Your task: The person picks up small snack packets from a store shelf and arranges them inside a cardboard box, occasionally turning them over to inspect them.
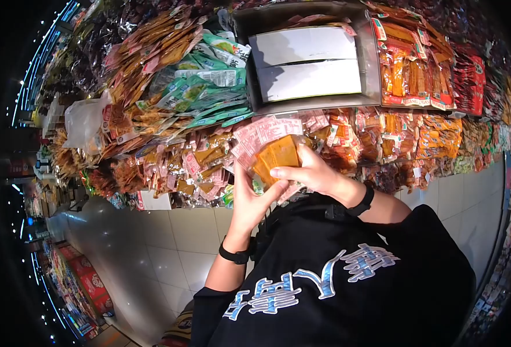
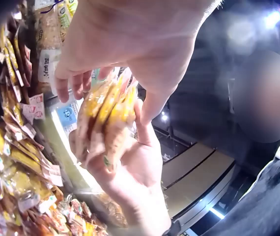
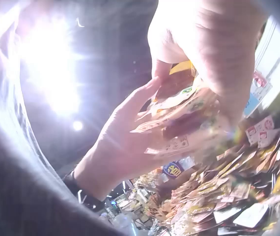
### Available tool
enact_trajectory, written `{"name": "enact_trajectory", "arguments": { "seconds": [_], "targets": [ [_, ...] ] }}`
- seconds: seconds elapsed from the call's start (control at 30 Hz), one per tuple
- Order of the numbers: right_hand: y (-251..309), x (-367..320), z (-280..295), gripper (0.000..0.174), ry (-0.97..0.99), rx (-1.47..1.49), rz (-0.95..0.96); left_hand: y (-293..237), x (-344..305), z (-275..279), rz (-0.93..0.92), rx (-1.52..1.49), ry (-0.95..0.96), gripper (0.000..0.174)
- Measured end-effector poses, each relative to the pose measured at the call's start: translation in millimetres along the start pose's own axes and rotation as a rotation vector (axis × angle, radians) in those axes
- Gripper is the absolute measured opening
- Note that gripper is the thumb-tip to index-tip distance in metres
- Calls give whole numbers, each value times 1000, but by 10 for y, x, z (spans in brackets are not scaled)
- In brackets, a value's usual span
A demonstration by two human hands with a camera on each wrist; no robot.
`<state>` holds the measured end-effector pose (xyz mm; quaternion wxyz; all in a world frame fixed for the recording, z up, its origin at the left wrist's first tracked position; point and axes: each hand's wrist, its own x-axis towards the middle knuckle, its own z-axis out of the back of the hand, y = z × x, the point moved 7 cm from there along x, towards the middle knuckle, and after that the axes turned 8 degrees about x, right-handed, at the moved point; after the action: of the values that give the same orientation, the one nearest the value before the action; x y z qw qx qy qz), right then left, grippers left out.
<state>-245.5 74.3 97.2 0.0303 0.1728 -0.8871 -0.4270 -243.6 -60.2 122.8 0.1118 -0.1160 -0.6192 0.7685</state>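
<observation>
Both hands hold a fanned bunch of flat, clear snack packets (image 1: 277,155) with orange-brown slabs inside and pink printed tops. The left hand (image 1: 248,200) grips the bunch from its left and lower side, thumb at the bottom edge. From the right, the right hand (image 1: 319,174) pinches it, with the thumb across the front slabs. In the left wrist view the packets (image 2: 108,115) stand edge-on between the two hands, several layers thick. The right wrist view shows the packet edges (image 3: 179,115) spread apart, partly hidden behind the right hand (image 3: 209,49).
Heaped packets with pink labels (image 1: 195,165) lie just beyond the hands. Behind them stands a metal bin (image 1: 372,69) holding a white box (image 1: 307,61). Green packets (image 1: 209,87) are piled to its left, red-orange packets (image 1: 412,69) to its right. Tiled floor (image 1: 195,228) lies below.
</observation>
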Motion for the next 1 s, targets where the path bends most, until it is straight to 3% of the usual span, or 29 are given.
{"name": "enact_trajectory", "arguments": {
  "seconds": [0.03, 0.1, 0.13, 0.17, 0.27, 0.4, 0.5, 0.53, 0.57, 0.63, 0.7, 0.77, 0.83, 0.9, 1.0],
  "targets": [
    [-17, 8, 58, 60, -42, -47, 64, -85, 40, -52, -9, -130, 23, 74],
    [79, 43, 54, 71, -52, -414, 234, 74, 46, -50, 118, -249, -46, 65],
    [98, -2, 16, 79, -109, -513, 210, 79, 40, -56, 91, -255, -125, 58],
    [266, -27, -170, 76, -35, -856, 531, 101, 63, -72, 104, -257, -134, 55],
    [233, -27, -251, 72, -60, -876, 459, 249, 136, -23, 166, -250, -140, 46],
    [248, -55, -365, 71, -53, -984, 460, 259, 123, 13, 246, -561, -144, 47],
    [557, -62, -361, 59, 67, -982, 69, 321, 15, 34, 309, -717, -28, 49],
    [656, -43, -302, 43, 26, -1019, 203, 202, -11, -20, 312, -772, 38, 51],
    [855, -86, -277, 36, -43, -1233, 527, 392, -66, 50, 364, -873, -16, 50],
    [1187, -64, 28, 32, -285, -1404, 712, 308, -105, 66, 354, -891, -20, 49],
    [1374, 25, 578, 27, -407, -1625, 744, 274, -147, 93, 371, -908, -34, 49],
    [1428, 54, 1126, 39, -561, -1741, 527, 284, -180, 121, 377, -906, -52, 49],
    [1393, 50, 1436, 43, -592, -1792, 445, 316, -197, 146, 369, -892, -56, 47],
    [1278, 67, 1470, 48, -541, -1836, 476, 356, -219, 165, 367, -889, -53, 46],
    [1219, 93, 1474, 56, -520, -1768, 213, 349, -213, 153, 350, -860, -64, 44]
  ]
}}
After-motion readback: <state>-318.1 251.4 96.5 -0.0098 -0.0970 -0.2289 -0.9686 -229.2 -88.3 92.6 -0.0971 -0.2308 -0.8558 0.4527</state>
